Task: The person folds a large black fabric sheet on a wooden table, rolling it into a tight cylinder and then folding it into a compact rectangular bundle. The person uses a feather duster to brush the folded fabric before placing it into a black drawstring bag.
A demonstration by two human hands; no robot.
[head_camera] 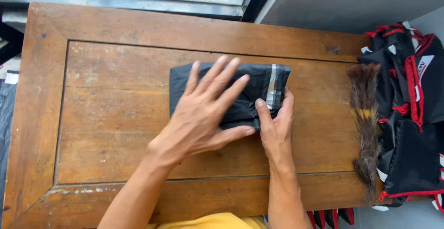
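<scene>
My left hand point(203, 111) lies flat, fingers spread wide, pressing down on the folded black plastic bag with a grey reflective stripe point(252, 83) — no grip there, only an open palm on top of it. My right hand point(276, 127) has its grip narrowed on the bag's near right corner: thumb on top, fingers curled at the right edge just below the stripe. The bag sits a little right of the middle of the worn brown wooden table point(92, 118), folded into a flat rectangle; I cannot tell whether anything is inside it.

At the table's right end lies a long brown feather duster point(365, 122), well apart from my hands, its length running from far to near. Just beyond it to the right is a heap of black fabric bags with red trim point(411, 132) — stacked and overlapping, their contents hidden.
</scene>
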